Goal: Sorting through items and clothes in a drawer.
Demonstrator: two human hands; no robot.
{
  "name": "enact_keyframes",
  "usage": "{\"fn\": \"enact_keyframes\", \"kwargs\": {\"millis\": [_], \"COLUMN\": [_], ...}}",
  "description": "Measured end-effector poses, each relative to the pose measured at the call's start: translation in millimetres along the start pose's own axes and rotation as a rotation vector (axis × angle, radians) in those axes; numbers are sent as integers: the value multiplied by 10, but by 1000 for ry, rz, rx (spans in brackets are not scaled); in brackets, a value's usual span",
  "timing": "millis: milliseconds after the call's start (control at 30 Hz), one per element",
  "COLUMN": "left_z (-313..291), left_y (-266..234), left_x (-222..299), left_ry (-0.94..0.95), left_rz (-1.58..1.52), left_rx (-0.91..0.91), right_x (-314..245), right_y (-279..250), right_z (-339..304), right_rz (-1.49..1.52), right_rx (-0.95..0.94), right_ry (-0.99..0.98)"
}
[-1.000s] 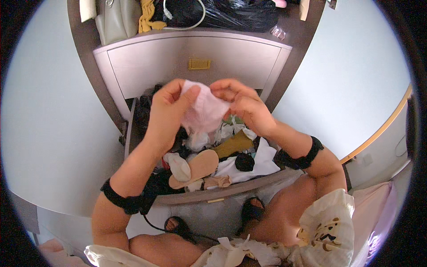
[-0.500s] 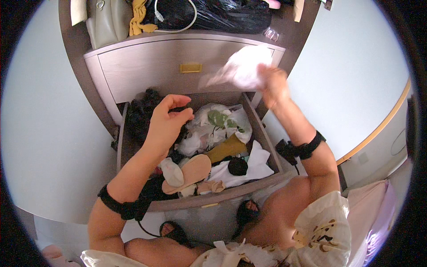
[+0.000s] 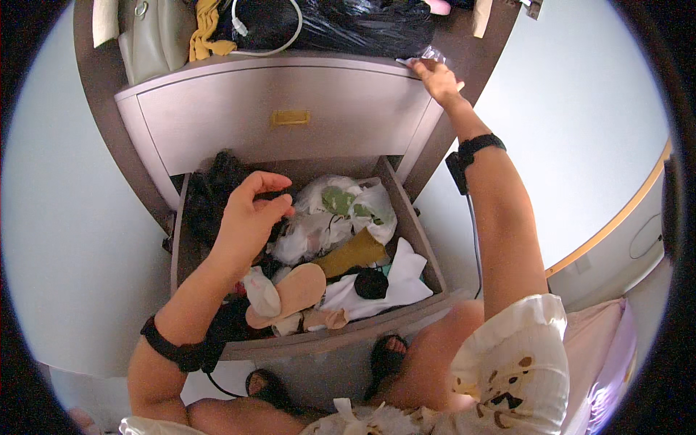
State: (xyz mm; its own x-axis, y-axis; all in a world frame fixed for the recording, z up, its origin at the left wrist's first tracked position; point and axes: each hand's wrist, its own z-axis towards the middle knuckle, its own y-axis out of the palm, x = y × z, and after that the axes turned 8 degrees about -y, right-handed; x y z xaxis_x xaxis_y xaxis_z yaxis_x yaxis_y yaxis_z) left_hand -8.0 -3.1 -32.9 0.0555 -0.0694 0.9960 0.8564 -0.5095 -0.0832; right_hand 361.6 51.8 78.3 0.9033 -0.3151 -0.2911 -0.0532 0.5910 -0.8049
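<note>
My left hand (image 3: 250,217) hovers over the open lower drawer (image 3: 431,250), its fingers curved and thumb apart, holding nothing. My right hand (image 3: 440,81) reaches to the shelf edge above the closed upper drawer (image 3: 210,109). Its fingers are bent around whitish, thin material that is mostly hidden. Crinkled clear plastic (image 3: 433,54) touches its fingertips. In the open drawer lie a clear plastic bag (image 3: 377,206) with green and white contents, an olive cloth (image 3: 351,255), a white cloth (image 3: 406,279), a round black piece (image 3: 371,283) and a beige insole-like piece (image 3: 301,286).
A grey bag (image 3: 152,43), a mustard cloth (image 3: 205,32), a white cable (image 3: 297,29) and a black plastic bag (image 3: 362,25) sit on the shelf. Pale cabinet doors (image 3: 573,123) stand on both sides. Dark fluffy material (image 3: 210,188) fills the drawer's left. My sandalled feet (image 3: 390,355) are before it.
My right hand has moved up and forward to the shelf edge. The pale, blurred item it held is no longer plainly visible. My left hand keeps its pose; the whole view has shifted slightly.
</note>
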Motion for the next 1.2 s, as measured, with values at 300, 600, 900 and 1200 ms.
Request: {"fn": "enact_keyframes", "kwargs": {"millis": [300,600,900,1200], "left_z": [101,81,353,307], "left_y": [-437,-831,-1105,-1327], "left_x": [-149,-522,-693,-898], "left_ry": [88,268,-262,2], "left_rz": [521,1222,1660,1340], "left_rx": [-277,-317,-460,-450], "right_x": [-78,-945,-989,-1311], "right_y": [147,1005,1376,1506], "right_z": [-678,-1886,-2153,-2558], "right_rz": [354,292,-369,499], "right_rx": [321,-492,-873,-685], "right_ry": [-451,-1034,-1069,-1035]}}
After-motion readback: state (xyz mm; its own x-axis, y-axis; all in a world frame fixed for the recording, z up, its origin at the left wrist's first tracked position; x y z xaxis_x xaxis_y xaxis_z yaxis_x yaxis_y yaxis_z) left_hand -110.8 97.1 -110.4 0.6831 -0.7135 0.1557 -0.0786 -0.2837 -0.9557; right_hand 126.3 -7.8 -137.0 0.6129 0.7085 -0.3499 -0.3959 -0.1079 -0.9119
